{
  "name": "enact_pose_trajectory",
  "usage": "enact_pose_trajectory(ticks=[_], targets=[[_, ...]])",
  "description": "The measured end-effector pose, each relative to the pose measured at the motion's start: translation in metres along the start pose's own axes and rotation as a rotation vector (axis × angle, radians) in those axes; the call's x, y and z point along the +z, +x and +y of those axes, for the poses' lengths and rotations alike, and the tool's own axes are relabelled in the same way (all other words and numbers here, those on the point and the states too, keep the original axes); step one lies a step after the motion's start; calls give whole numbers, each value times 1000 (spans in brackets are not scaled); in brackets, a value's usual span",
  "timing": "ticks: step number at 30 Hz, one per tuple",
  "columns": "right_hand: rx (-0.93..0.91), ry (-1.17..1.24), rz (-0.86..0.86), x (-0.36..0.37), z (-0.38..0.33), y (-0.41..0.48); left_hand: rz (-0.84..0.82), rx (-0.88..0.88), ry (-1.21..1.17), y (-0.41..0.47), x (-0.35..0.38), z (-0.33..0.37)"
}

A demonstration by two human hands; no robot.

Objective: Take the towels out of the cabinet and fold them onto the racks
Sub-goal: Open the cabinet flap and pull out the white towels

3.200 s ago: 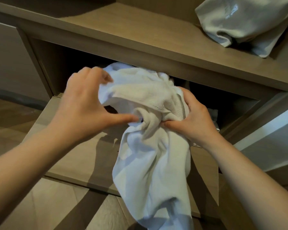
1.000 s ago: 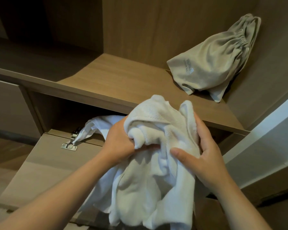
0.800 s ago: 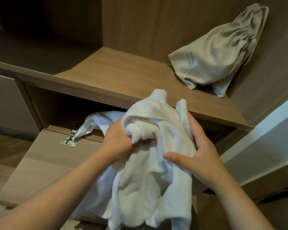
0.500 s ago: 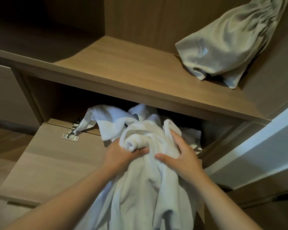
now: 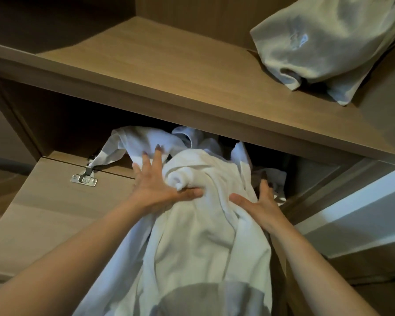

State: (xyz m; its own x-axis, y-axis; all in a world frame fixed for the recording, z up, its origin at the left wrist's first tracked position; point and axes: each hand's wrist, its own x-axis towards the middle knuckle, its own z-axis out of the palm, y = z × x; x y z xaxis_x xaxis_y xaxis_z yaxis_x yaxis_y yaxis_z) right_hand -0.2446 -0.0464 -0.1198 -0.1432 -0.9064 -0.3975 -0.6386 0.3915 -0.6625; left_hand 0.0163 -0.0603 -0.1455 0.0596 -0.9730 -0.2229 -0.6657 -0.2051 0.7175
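Note:
A crumpled white towel (image 5: 198, 236) hangs from the mouth of the low cabinet compartment (image 5: 66, 124) down over its folded-down door (image 5: 43, 213). My left hand (image 5: 155, 185) lies at the bundle's left side with fingers spread, its thumb under a rolled fold. On the bundle's right side my right hand (image 5: 260, 204) has its thumb on the cloth and its fingers splayed behind. A second white towel (image 5: 141, 140) lies in the compartment under my left fingertips. More white cloth shows deeper inside at the right. No rack is in view.
A wooden shelf (image 5: 169, 71) juts out just above the compartment. A grey drawstring bag (image 5: 324, 39) lies on it at the back right. A metal hinge (image 5: 84, 177) sits at the door's inner edge. A white panel (image 5: 363, 213) stands to the right.
The bundle was held up in front of the shelf a second ago. It has come down to the compartment mouth, and both hands have gone from gripping it to fingers spread.

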Motion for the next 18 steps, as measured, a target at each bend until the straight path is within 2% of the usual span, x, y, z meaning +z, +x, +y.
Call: enact_pose_trajectory(ticks=[4,9,13,15,18], targets=[[-7,32,-34,2,2,17,-69,-8,-239,9,-1,-5],[-69,84,-115,12,-5,28,-148,127,-419,12,-8,-1],[-140,76,-141,23,-4,28,-143,170,-433,3,-11,-1],[-145,48,-88,22,-3,26,-119,175,-421,1,-10,-1],[-157,-201,106,16,-1,22,-98,166,-395,2,-8,-2]])
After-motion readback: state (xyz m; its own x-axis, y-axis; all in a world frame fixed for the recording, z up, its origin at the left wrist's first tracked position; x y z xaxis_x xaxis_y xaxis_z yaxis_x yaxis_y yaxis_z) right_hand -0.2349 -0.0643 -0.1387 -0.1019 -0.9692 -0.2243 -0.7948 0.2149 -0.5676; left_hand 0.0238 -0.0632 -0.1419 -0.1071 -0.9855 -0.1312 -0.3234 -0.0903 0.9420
